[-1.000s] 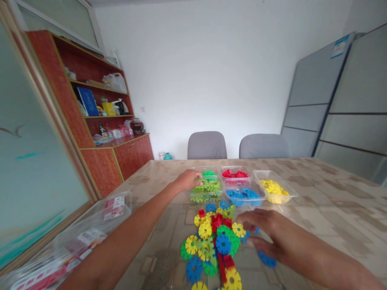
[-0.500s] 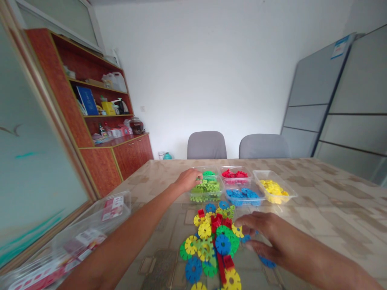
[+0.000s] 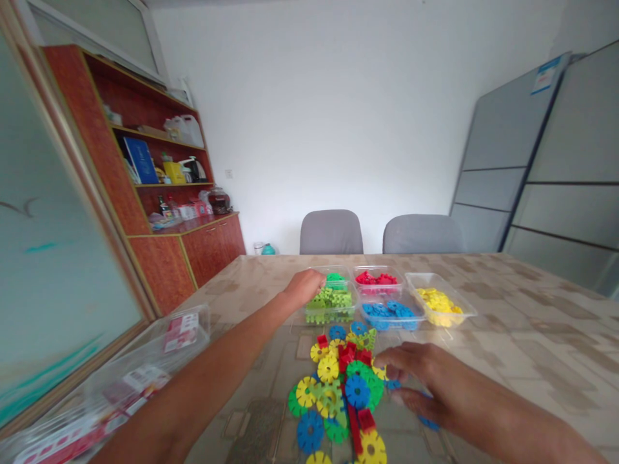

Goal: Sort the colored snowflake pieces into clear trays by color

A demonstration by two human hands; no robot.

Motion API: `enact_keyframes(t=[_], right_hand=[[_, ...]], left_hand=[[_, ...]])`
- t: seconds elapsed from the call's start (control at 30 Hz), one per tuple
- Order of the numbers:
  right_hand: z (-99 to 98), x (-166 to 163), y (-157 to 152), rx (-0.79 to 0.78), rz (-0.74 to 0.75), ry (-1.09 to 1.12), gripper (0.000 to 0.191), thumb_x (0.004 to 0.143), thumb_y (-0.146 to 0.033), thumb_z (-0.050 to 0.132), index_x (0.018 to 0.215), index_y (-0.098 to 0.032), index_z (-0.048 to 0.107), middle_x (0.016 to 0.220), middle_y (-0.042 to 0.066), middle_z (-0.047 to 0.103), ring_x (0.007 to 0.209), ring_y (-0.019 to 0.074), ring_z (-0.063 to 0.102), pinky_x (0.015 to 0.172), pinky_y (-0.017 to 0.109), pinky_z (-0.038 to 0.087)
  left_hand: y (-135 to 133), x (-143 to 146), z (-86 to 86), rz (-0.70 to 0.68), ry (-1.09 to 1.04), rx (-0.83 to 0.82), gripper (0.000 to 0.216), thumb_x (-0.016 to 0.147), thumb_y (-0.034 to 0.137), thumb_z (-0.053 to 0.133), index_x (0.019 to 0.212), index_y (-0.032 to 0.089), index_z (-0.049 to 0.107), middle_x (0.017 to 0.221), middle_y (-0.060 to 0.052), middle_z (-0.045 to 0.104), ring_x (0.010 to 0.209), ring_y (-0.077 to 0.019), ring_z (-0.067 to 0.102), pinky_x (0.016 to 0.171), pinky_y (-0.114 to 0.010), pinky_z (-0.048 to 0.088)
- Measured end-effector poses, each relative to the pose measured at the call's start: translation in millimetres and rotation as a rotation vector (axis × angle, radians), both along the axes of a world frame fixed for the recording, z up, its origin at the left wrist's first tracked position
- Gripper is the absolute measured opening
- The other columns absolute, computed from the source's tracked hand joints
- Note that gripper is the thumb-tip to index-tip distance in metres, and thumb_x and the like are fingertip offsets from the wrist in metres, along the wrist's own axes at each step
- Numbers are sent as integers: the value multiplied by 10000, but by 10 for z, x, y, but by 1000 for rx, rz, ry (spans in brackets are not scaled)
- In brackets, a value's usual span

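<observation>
Mixed pile of slotted plastic pieces [image 3: 356, 391] in front of sorted tubs

Pile: notched flat discs in yellow, blue and green, overlapping, with red blocky pieces and a few light-green toothed ones among them; a long red piece runs through the near half. It lies on the patterned desk [image 3: 512, 328], centre, its near end cut by the lower frame edge.

Right hand [image 3: 418, 383]: beside the pile's right side, thumb and index finger apart, index tip at a yellow disc; contact cannot be told. Blue disc partly hidden beneath.

Left hand [image 3: 304, 288]: at the left rim of the light-green tub [image 3: 333, 310], fingers curled; tips hidden, so cannot tell whether anything is gripped.

Edges: blue tub [image 3: 394, 321] stands just beyond the pile; red tub [image 3: 380, 290] behind it, yellow tub [image 3: 464, 304] to its right. Desk surface shows between pile and clear packaging [image 3: 181, 332] at left, and right of the yellow tub. Far edge meets two grey chairs [image 3: 331, 233].
</observation>
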State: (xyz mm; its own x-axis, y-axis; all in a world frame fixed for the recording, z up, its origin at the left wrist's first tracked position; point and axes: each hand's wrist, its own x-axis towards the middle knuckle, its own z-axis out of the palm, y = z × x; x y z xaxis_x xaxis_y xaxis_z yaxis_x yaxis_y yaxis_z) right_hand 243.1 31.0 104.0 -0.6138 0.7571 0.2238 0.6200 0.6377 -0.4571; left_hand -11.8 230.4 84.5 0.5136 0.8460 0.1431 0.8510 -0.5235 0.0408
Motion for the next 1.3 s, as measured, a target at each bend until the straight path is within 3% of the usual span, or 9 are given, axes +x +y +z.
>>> enact_keyframes(t=[0.23,0.47,0.7,0.83,0.97,1.1,1.3], right_hand=[[42,3,-12,-6,22,15,350,819,-96,594,1115,-278,642,1047,4,717,928,187,660,802,279,518],[18,-12,-8,-28,21,-20,307,821,-96,595,1079,-252,653,998,22,715,890,184,658,818,292,521],[-5,9,26,-68,44,-8,279,822,-128,618,1074,-241,658,999,31,716,893,181,655,811,268,511],[12,-1,27,-94,33,-4,254,842,-140,599,1065,-242,664,999,33,714,893,184,653,820,275,507],[29,-18,19,-106,45,-7,233,845,-138,589,1037,-240,670,980,30,714,894,184,651,822,274,505],[15,-16,41,-112,54,-22,238,827,-125,600,1024,-241,668,970,25,713,872,180,649,801,263,505],[0,-9,47,-98,44,-24,233,828,-135,607,1030,-237,660,963,32,709,859,184,644,781,262,502]], left_hand=[[-62,-139,118,0,36,39,219,932,316,550,1054,143,606,1057,-65,626,919,-195,618,807,-392,517],[-228,-116,53,-280,81,40,310,937,323,501,720,193,680,808,-28,649,850,-174,588,824,-279,422],[-223,-180,64,-302,47,119,391,948,343,450,672,172,668,808,-40,609,801,-180,549,791,-278,399],[-182,-276,107,-260,-22,164,408,978,297,382,727,168,678,826,-50,616,822,-182,562,808,-287,408],[-99,-295,4,-205,-97,191,291,970,227,401,899,176,678,957,-73,642,956,-209,566,891,-331,410],[-4,-231,-81,-219,-97,108,147,937,219,520,939,149,649,972,-57,650,941,-194,600,875,-382,463],[104,-118,-84,-236,-52,-20,227,926,309,564,1074,141,601,1061,-65,625,902,-189,623,792,-384,528]])
